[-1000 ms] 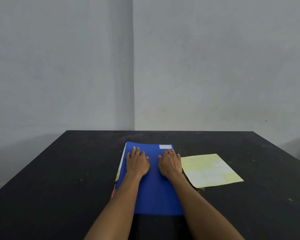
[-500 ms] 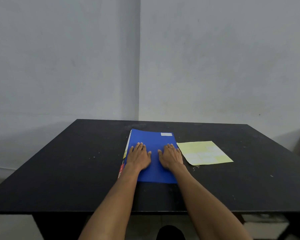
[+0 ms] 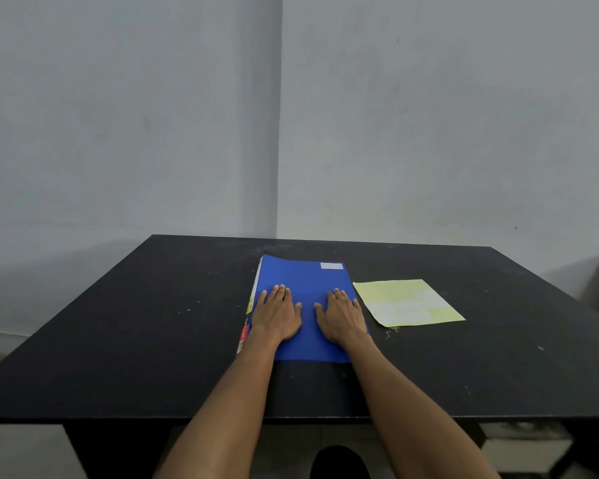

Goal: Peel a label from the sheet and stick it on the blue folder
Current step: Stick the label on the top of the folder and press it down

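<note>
The folder (image 3: 303, 281) is lying on the table (image 3: 118, 340), near its middle. The left hand (image 3: 278, 314) and right hand (image 3: 341, 314) are resting flat on the folder, side by side, palms down. A label (image 3: 331, 266) is sitting at the folder's far right corner. The label sheet (image 3: 407, 302) is lying just right of the folder.

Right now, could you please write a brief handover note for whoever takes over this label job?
Left hand: flat, palm down on the blue folder, holding nothing.
Right hand: the same, beside it.
The folder lies on the black table; a white label is already stuck near its far right corner.
The yellow label sheet lies flat, right of the folder, untouched.
Done: label appears applied.
Left: lift both hands and check it.
</note>
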